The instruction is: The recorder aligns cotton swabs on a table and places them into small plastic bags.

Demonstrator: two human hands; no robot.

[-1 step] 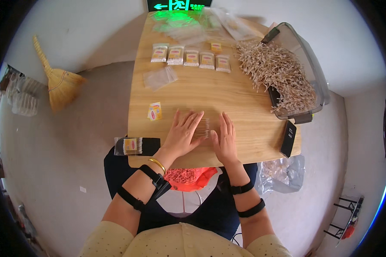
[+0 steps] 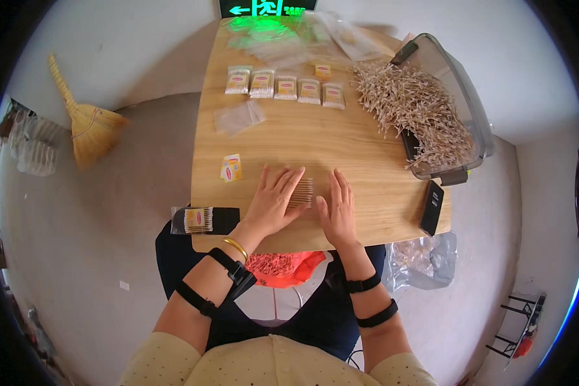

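Note:
A small row of cotton swabs (image 2: pixel 302 191) lies side by side on the wooden table (image 2: pixel 367 199). My left hand (image 2: pixel 275 201) rests flat at their left, fingers stretched out and partly covering them. On their right, my right hand (image 2: pixel 338 211) is open with its edge down, a small gap from the swabs. Neither hand grips anything. Left of my hands are yellow and white printed cards (image 2: pixel 231 167). A bagged pack of swabs (image 2: pixel 198 219) lies on a black pad (image 2: pixel 226 220) at the near left edge.
Several filled swab packs (image 2: pixel 285 87) line up farther back, with a small yellow card stack (image 2: pixel 323 71) behind. Clear bags (image 2: pixel 239 118) lie nearer; more plastic lies at the far edge. A tipped clear bin (image 2: pixel 482 122) spills loose swabs (image 2: pixel 418 109) at right, beyond a black phone (image 2: pixel 432 208).

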